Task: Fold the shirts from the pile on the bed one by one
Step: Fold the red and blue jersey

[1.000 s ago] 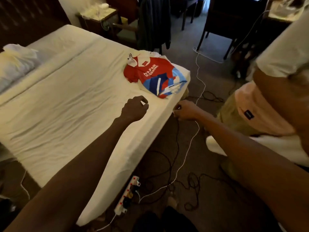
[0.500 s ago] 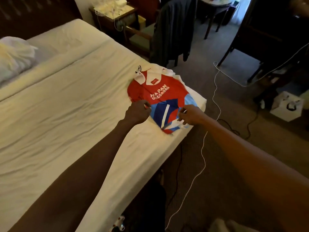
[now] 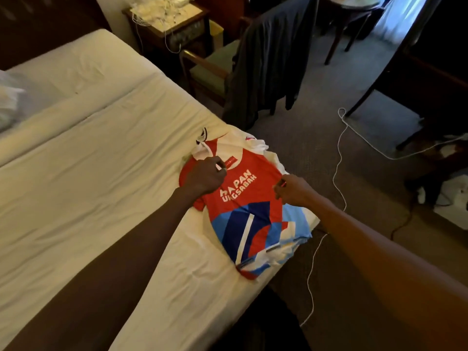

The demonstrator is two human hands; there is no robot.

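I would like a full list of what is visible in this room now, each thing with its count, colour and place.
red shirt: one, red with blue and white pattern, top of the pile at the bed's edge
white shirts: count unclear, white, under the red shirt
bed: one, cream sheet, left
nightstand: one, dark wood, beyond the bed, white cords on it
chair: one, wooden with green seat, beside the bed
dark garment: one, dark grey, draped over the chair
white cable: one, white, on the carpet, right
left hand: one, grips the red shirt near its collar
right hand: one, pinches the red shirt's side edge
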